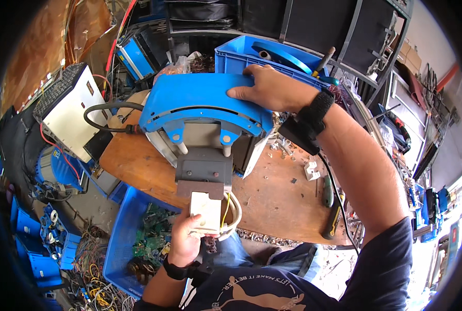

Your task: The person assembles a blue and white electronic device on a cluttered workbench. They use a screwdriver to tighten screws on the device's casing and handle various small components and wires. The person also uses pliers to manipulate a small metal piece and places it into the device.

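- Table (272, 202): a brown wooden top lying ahead of the left grip (185, 242), strewn with small debris.
- Blue-covered machine (194, 90): the main object, on the table, under the right grip (277, 88) and ahead of the left one; a curved slot and two bracket lugs face the wearer.
- Blue bin (118, 243): beside the left grip, on its left, holding green circuit boards.
- Blue crate (231, 59): just beyond the right grip, with a blue ring inside.
- White case (72, 109): tilted, well to the left of both grips.
- Right grip: laid over the machine's top at its right end, thumb on the cover; from where I stand, I cannot tell whether the fingers close around the far edge.
- Left grip: clamped on the white box, its thumb across the near end.
- Dark grey block (204, 166): between the grips, below the lugs.
- White box (205, 207): in the left grip, meeting the block.
- Pale cable (236, 217): looped just right of the left grip.
- Green-handled tool (328, 192): on the table, well to the left grip's right.
- White fragment (312, 171): nearer the wearer than the right grip.
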The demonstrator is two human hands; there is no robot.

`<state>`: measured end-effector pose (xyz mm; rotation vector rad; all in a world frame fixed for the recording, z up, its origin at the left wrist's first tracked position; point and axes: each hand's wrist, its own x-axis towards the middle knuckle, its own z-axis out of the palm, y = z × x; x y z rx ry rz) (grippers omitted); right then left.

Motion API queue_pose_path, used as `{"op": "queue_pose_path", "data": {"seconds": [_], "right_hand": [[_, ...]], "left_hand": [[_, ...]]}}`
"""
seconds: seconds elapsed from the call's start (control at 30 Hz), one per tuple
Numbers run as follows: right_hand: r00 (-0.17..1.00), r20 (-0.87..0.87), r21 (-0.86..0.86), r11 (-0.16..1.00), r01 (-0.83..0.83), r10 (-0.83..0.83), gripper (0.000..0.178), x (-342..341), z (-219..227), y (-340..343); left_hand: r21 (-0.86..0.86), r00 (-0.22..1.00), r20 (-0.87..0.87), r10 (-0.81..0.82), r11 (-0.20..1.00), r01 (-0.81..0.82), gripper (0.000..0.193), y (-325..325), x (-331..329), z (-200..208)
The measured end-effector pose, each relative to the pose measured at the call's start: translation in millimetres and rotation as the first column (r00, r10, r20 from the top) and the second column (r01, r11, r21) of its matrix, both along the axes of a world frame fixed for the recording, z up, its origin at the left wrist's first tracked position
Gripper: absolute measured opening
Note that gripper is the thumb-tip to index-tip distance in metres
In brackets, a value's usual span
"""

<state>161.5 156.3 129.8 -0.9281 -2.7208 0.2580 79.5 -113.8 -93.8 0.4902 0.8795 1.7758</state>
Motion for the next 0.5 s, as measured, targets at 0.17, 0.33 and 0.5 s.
{"op": "queue_pose_path", "data": {"seconds": [0.17, 0.33, 0.5], "right_hand": [[0.999, -0.031, -0.089, 0.996, -0.011, 0.008, 0.091, 19, -12, 15], [0.993, -0.112, -0.078, 0.997, -0.028, 0.019, 0.089, 23, -17, -8], [0.993, -0.111, 0.001, 0.999, -0.047, 0.047, 0.084, 29, -11, -27]], "left_hand": [[-0.041, 0.993, -0.105, -0.045, 0.998, 0.041, 0.052, 2, -2, 4], [-0.017, 0.995, -0.068, -0.067, 0.998, 0.066, 0.052, -10, -2, -12], [0.02, 0.997, -0.062, -0.053, 0.998, 0.054, 0.048, -13, -2, -30]]}}
